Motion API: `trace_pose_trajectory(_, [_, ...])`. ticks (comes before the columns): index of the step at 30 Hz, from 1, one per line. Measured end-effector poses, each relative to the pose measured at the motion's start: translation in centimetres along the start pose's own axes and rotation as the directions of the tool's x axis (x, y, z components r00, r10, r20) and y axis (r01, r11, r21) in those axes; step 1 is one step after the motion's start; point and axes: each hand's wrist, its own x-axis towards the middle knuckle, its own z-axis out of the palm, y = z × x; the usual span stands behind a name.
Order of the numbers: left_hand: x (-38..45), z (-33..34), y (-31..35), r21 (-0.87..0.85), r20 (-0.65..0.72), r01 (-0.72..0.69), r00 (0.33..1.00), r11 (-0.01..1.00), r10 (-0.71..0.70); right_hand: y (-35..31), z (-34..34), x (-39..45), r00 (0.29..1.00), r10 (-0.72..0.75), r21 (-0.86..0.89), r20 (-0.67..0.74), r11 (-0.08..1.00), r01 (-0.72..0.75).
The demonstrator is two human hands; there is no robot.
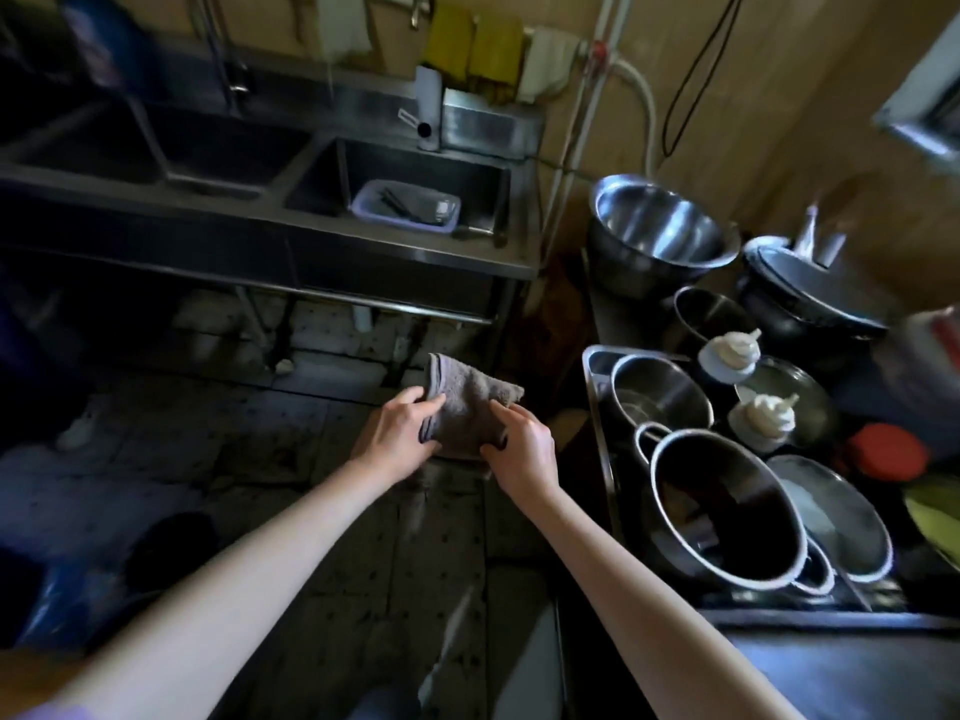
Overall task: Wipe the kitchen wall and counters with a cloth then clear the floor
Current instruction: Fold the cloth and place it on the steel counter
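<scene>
I held the grey cloth (470, 407) above the floor (291, 491), my left hand (400, 428) and right hand (522, 449) pinching opposite edges. It looked soft, light and limp; folded edges offered best purchase.

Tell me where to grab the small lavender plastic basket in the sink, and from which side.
Take the small lavender plastic basket by its bare near rim, from above. It sits low in the steel sink basin, whose walls block the sides, and dark utensils fill its middle.
</scene>
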Motion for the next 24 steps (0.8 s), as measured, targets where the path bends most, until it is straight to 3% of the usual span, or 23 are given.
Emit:
trace_pose_trajectory(13, [15.7,-7.1,-7.1,-0.04,-0.099,0.114,0.988,0.993,-0.117,-8.0,1.5,18.4,0.996,-0.079,-0.022,0.038,0.997,0.08])
trace_pose_trajectory(24, [29.4,-7.4,-7.9,0.002,-0.118,0.177,0.977,0.984,-0.175,-6.6,2.0,34.0,0.991,-0.098,-0.026,0.094,0.995,0.101])
